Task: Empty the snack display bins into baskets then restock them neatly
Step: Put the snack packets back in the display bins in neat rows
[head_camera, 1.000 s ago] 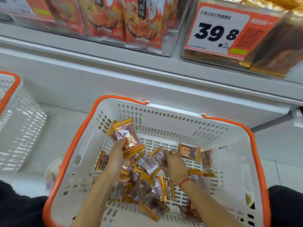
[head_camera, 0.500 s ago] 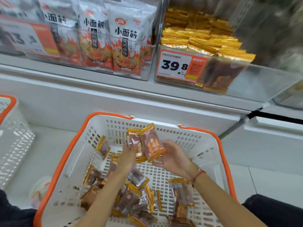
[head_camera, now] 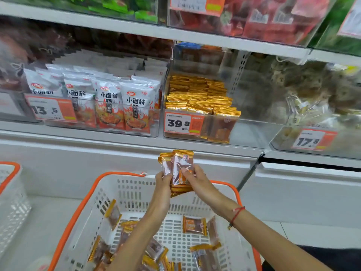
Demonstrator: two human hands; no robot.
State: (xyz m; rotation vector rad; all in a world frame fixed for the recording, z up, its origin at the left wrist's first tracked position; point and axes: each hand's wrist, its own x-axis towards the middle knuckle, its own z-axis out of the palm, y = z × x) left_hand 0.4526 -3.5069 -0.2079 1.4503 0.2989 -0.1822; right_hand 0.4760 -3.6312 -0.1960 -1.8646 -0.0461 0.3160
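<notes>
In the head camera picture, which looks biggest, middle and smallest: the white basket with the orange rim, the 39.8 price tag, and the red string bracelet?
Largest to smallest as they look:
1. white basket, though it is nearest the camera, which helps it look big
2. 39.8 price tag
3. red string bracelet, just a thin loop on the right wrist

Bright, even shop light, with hardly any shadow. The upper shelves [head_camera: 175, 34] and right-hand bins [head_camera: 312, 98] smear with motion blur, and wide-angle distortion bends the edges.

left hand [head_camera: 163, 181]: raised, fingers curled, gripping | right hand [head_camera: 195, 178]: raised, fingers pinching, wrist banded
</notes>
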